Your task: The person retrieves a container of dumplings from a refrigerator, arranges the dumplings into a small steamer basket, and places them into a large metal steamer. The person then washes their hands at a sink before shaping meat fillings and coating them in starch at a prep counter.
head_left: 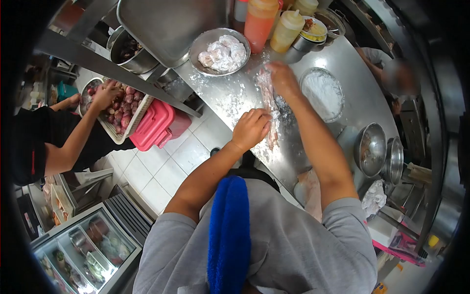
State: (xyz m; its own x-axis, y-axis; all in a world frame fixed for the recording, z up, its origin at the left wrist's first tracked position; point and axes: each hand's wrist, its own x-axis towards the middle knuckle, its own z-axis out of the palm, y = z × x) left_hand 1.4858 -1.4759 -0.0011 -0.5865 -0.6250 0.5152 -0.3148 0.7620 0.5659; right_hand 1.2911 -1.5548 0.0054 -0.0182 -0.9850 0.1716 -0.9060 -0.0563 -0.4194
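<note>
A long, pale strip of raw meat coated in white flour lies across the steel worktop. My left hand is at the strip's near half, its fingers closed together against the side of it. At the far end, my right hand has its fingers curled downward; what is in them is hidden. A bowl of white flour stands just right of my right hand. Beyond the strip, to the left, a metal bowl holds several floured pieces of meat. Loose flour is scattered on the worktop.
Squeeze bottles and small containers line the far edge. Metal bowls stand at the right. On the left, a co-worker's hand is over a basket of red onions, above a pink lidded bin. Another person is at the far right.
</note>
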